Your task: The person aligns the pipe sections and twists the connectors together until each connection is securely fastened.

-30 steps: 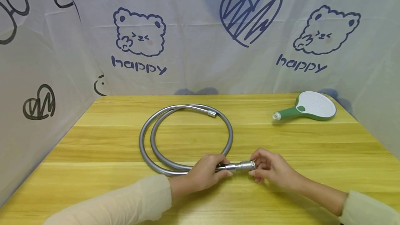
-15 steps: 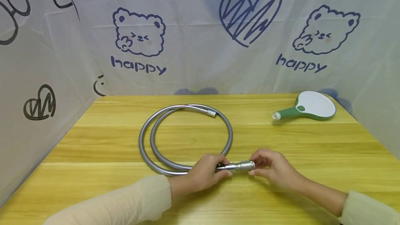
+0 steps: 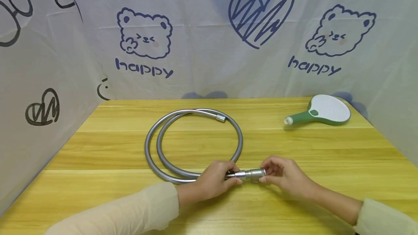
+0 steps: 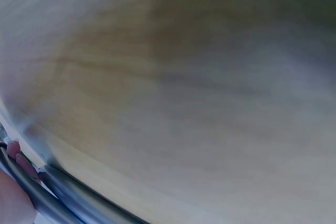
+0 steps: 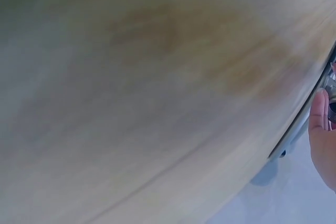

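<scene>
In the head view, a grey metallic shower hose point(image 3: 160, 148) lies in loops on the wooden table. My left hand point(image 3: 213, 178) grips it just behind the near end, thumb and index finger at the chrome collar point(image 3: 240, 175). A silver cylindrical fitting point(image 3: 258, 173) joins that collar in line. The thumb and fingers of my right hand point(image 3: 285, 177) pinch the fitting's outer right end. The left wrist view catches only part of the hose point(image 4: 89, 203) at its lower left. At the right wrist view's edge, my right hand point(image 5: 321, 140) is partly visible beside the fitting.
A green and white shower head point(image 3: 330, 111) lies at the back right, its threaded handle end pointing left. The hose's other end, a chrome nut point(image 3: 221, 118), rests inside the loop. Printed white cloth point(image 3: 202, 46) hangs behind the table point(image 3: 107, 198) and along both sides.
The fitting has turned slightly, so a small projection now shows on its underside. My right hand's lower fingers have drawn in from below it. My left hand, hose and shower head stay put.
</scene>
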Demonstrator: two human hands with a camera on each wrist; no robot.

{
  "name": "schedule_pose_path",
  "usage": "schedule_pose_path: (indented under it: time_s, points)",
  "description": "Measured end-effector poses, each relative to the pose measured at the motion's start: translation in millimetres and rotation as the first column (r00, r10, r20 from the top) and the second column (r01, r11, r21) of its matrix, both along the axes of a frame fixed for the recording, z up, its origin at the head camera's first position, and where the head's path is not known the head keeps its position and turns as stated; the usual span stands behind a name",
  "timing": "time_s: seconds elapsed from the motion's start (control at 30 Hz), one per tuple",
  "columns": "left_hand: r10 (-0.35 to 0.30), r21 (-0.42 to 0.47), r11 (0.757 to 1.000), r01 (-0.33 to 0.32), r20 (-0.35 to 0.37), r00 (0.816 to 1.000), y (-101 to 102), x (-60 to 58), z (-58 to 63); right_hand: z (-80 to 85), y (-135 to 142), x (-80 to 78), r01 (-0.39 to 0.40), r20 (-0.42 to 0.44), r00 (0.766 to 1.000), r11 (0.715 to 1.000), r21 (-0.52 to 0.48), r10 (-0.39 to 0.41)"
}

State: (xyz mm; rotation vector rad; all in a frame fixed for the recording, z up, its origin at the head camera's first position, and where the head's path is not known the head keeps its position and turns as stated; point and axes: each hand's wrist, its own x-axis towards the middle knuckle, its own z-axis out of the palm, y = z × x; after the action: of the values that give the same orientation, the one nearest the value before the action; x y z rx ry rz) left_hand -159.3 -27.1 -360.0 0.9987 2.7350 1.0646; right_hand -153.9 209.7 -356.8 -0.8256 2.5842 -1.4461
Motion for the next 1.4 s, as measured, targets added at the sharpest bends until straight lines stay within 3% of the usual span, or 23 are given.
schedule_pose_path:
  time_s: [0.17, 0.47, 0.7, 1.4]
  points:
    - [-0.002, 0.003, 1.000, 0.002, -0.018, 1.000, -0.3, 0.0, -0.3, 2.1, -0.6, -1.0, 0.006, 0.096, 0.995, 1.000, 0.002, -0.006]
    - [-0.011, -0.003, 1.000, 0.011, -0.028, 1.000, -0.5, -1.2, -2.8, 2.2, 0.1, -3.3, -0.001, 0.177, 0.984, 1.000, 0.004, 0.000]
    - [-0.017, -0.003, 1.000, 0.017, -0.036, 0.999, -0.1, -1.2, -2.6, -0.9, -0.3, -3.5, -0.041, 0.223, 0.973, 0.997, -0.068, 0.055]
    - [0.002, 0.034, 0.999, -0.002, -0.008, 1.000, 0.4, -0.4, -0.7, -0.6, 5.1, -1.0, -0.115, 0.222, 0.964, 0.981, -0.155, 0.148]
